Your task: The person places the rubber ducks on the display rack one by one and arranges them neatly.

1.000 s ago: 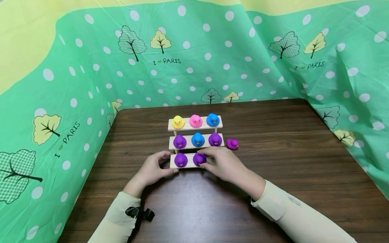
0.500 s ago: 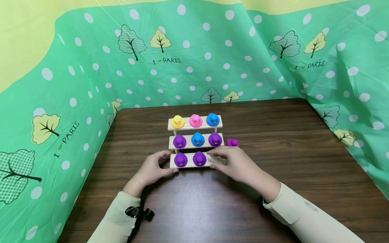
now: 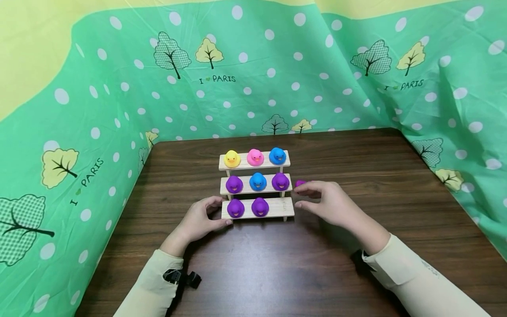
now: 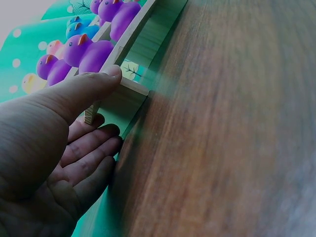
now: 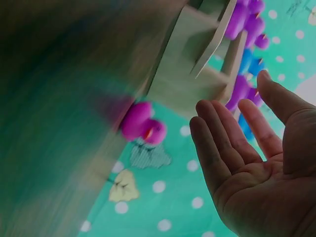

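Observation:
A three-tier wooden display stand (image 3: 282,208) bears rubber ducks. Two purple ducks, one of them the middle purple duck (image 3: 260,207), sit on its lowest tier, whose right end is bare. My left hand (image 3: 199,221) holds that tier's left end, thumb at the front edge, fingers around the back by the leg (image 4: 89,112). To the right of the stand, my right hand (image 3: 338,203) hovers with relaxed, spread fingers and holds nothing. A loose magenta-purple duck (image 5: 137,120) lies on the table close by, mostly hidden behind that hand in the head view.
On the middle tier stand two purple ducks and a blue duck (image 3: 258,182). The top tier bears a yellow duck (image 3: 232,159), a pink duck (image 3: 255,157) and another blue one. A green polka-dot cloth (image 3: 253,94) hangs around the dark wooden table (image 3: 253,273).
My right hand has let go of the middle purple duck on the lowest tier and moved right, past the stand's end, towards the loose duck. My left hand has stayed in place.

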Demonstrator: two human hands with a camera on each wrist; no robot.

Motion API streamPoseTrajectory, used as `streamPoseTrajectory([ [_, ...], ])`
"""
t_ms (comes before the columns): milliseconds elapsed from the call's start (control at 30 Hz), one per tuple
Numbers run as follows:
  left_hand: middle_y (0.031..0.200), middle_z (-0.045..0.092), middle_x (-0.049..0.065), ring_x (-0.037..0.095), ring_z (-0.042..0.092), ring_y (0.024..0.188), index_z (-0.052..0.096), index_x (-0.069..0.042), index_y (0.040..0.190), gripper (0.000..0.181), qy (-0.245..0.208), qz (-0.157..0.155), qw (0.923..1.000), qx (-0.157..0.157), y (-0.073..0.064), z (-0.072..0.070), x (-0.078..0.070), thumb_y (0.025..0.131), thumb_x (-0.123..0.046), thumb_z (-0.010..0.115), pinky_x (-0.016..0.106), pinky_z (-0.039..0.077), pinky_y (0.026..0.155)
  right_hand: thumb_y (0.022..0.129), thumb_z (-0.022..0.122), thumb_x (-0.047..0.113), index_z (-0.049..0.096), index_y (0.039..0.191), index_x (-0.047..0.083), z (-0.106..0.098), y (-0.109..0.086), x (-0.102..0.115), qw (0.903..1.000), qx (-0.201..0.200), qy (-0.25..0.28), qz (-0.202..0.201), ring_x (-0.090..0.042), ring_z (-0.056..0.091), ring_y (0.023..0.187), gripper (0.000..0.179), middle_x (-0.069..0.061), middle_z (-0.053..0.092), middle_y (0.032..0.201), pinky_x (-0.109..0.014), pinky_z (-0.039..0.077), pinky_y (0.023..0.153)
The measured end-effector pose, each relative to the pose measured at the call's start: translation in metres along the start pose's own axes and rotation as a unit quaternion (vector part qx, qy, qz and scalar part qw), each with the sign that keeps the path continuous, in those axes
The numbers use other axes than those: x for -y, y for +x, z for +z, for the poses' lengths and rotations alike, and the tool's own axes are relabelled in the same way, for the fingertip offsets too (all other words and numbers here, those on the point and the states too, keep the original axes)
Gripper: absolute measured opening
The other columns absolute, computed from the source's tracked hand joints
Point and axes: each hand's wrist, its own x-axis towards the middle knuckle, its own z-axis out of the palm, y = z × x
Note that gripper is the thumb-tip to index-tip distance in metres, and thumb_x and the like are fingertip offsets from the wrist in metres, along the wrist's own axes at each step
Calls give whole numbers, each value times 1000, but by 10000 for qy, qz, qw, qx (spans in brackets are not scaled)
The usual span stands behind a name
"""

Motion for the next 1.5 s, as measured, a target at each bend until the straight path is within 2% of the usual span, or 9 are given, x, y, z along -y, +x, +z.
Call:
streamPoseTrajectory([
  [233,121,73,5,24,69,119,70,-9,121,54,20,22,10000,-7,1,0,1,77,-27,97,44,53,106,91,86,21,75,120,7,-12,11,-22,9993,-88,249,248,-29,73,103,34,-9,77,111,-51,59,90],
  [467,121,74,5,25,69,118,70,-8,122,55,43,-3,10000,-13,1,0,1,78,-28,96,45,53,106,92,84,22,72,128,9,-20,25,-42,9980,-185,76,594,-35,68,116,41,-13,71,126,-58,54,98],
  [600,121,74,5,25,69,118,70,-8,122,55,44,3,10000,-12,1,0,1,77,-28,97,45,53,106,93,83,22,68,135,7,-24,33,-52,9971,128,117,741,-39,64,122,47,-19,68,133,-60,51,103],
  [733,121,74,5,24,69,118,70,-8,121,55,59,17,10000,-2,1,0,0,78,-28,96,44,53,106,93,83,20,66,138,6,-24,41,-59,9952,477,169,836,-39,63,125,51,-18,67,136,-59,49,106],
  [933,122,73,6,26,69,119,70,-8,122,55,15,-11,10000,9,1,0,-1,78,-28,96,45,53,106,90,85,18,66,137,4,-25,49,-63,9935,716,150,868,-38,63,125,53,-18,68,134,-57,49,108],
  [1200,121,74,5,25,69,118,70,-9,122,55,49,-26,10000,25,1,0,0,78,-28,96,45,53,106,87,88,15,73,129,7,-25,50,-69,9911,1052,135,799,-34,66,119,45,-13,73,125,-55,52,103],
  [1300,121,74,4,24,69,118,70,-9,122,55,54,-10,10000,13,1,0,1,78,-29,96,45,53,106,87,88,16,76,125,11,-24,50,-70,9901,1075,20,902,-29,68,107,40,-11,73,124,-48,56,92],
  [1433,122,73,5,24,69,118,70,-8,122,56,56,-11,10000,5,0,0,1,77,-28,97,44,53,106,88,86,16,78,122,14,-22,50,-68,9876,1107,-2,1117,-23,67,81,34,-10,73,122,-39,55,73],
  [1500,122,73,5,25,69,119,70,-7,122,56,67,-14,10000,5,0,0,1,77,-29,97,44,53,106,89,85,16,79,120,14,-22,50,-67,9876,1095,-59,1126,-22,67,82,32,-10,74,122,-40,55,75],
])
